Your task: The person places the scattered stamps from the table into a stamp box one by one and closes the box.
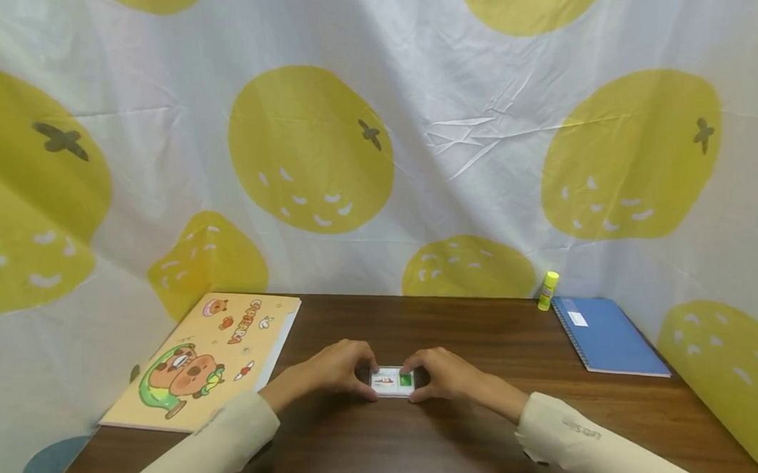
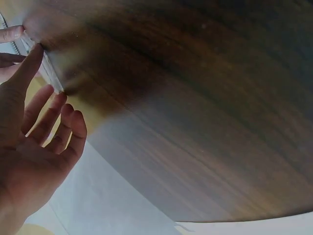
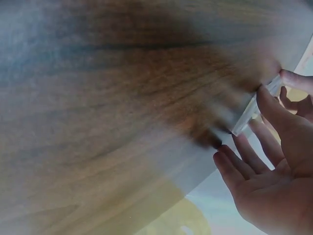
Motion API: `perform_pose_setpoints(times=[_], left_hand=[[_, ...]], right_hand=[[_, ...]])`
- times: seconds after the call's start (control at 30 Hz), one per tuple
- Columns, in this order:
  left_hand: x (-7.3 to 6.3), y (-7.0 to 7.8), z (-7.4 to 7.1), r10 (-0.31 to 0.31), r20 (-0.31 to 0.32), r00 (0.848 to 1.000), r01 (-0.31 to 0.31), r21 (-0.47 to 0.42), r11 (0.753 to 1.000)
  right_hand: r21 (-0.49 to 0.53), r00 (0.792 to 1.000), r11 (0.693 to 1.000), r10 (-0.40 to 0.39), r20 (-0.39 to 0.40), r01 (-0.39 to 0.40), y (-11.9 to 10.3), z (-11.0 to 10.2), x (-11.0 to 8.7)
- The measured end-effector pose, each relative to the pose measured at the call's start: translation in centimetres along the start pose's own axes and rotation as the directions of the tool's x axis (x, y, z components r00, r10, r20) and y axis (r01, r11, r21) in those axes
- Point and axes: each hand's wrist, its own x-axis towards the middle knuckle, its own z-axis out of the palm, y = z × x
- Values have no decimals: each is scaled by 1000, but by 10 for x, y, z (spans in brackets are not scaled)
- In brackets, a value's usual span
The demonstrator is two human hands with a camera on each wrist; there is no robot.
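Note:
A small flat rectangular block (image 1: 385, 382) lies at the middle of the dark wooden table, its white face bearing a reddish picture and a green patch. My left hand (image 1: 344, 367) pinches its left end between thumb and fingers. At the opposite end, my right hand (image 1: 444, 374) grips it the same way. Both wrist views show the block edge-on as a thin, clear-looking strip (image 2: 52, 74). The fingers beyond the pinching ones are loosely bent. What the block is exactly is too small to tell.
On the left lies an orange folder (image 1: 217, 371) with cartoon capybaras. A blue spiral notebook (image 1: 614, 342) lies at the back right, with a yellow glue stick (image 1: 547, 292) upright beside it. White cloth (image 1: 413, 195) with yellow fruit prints walls the table (image 1: 413, 317).

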Motion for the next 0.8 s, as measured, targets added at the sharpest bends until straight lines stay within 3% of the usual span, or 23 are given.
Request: perform_pose_setpoints(times=[0.27, 0.63, 0.8], left_hand=[[1, 2, 3, 8, 3, 1000, -8, -2, 1000], [-2, 6, 2, 9, 28, 1000, -10, 26, 1000], [-3, 6, -4, 4, 11, 1000, -5, 85, 996]], right_hand=[[43, 998, 997, 56, 14, -57, 3, 1, -6], [65, 998, 998, 13, 56, -16, 8, -1, -7], [94, 1000, 996, 11, 28, -13, 14, -3, -12]])
